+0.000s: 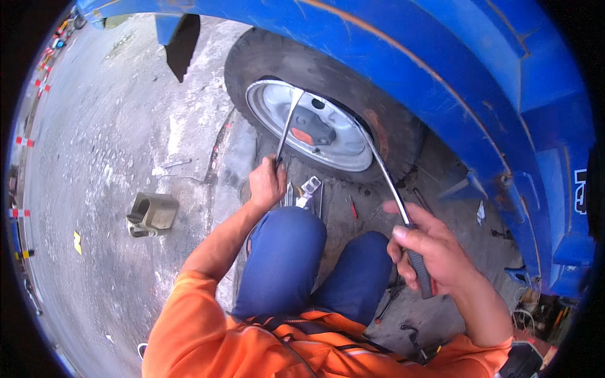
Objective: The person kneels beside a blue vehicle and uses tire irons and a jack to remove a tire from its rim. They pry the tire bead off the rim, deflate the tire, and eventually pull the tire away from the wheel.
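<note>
A tire (398, 143) on a silver wheel rim (343, 157) faces me under the blue vehicle body (441, 57). My left hand (268, 179) is closed on a slim steel tire lever (287, 126), whose flat end lies at the rim's upper edge. My right hand (428, 246) grips the dark handle of a longer pry bar (391, 176), with its tip against the upper right of the rim, by the tire bead.
Below the wheel lie small metal parts (309, 189) and a red-handled tool (353, 206). An olive plastic container (161, 214) stands on the pavement at my left. Red-and-white barriers (25, 142) line the far left; more tools (413, 337) lie by my right side.
</note>
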The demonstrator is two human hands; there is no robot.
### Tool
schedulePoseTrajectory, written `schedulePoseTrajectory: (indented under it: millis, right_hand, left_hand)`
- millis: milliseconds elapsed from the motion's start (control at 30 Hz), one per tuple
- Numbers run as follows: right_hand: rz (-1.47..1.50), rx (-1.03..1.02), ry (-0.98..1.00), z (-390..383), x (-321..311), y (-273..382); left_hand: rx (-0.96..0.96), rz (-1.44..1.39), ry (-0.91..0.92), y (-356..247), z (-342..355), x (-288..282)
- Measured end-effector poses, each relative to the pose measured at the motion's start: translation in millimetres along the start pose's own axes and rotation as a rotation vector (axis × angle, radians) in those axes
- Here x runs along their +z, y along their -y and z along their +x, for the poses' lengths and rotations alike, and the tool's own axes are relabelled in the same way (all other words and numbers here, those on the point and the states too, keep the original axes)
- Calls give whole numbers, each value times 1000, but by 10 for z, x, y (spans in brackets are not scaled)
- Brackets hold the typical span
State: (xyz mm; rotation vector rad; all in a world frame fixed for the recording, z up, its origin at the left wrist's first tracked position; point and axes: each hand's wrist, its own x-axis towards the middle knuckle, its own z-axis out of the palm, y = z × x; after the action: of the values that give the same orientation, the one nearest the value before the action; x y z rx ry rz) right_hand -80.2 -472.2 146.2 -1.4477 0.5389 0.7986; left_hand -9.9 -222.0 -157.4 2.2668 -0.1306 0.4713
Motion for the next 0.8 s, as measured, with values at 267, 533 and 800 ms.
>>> schedulePoseTrajectory:
  millis: [267,533,800]
  right_hand:
    - [-55,-173,-148,125,396,-278]
    - [87,-262,-165,277,420,-736]
    - [-293,-133,-71,127,-168,-651]
  left_hand:
    - [-25,-254,98,55,73,149]
    - [229,-184,82,271,241,215]
    - [248,49,109,151,185,-108]
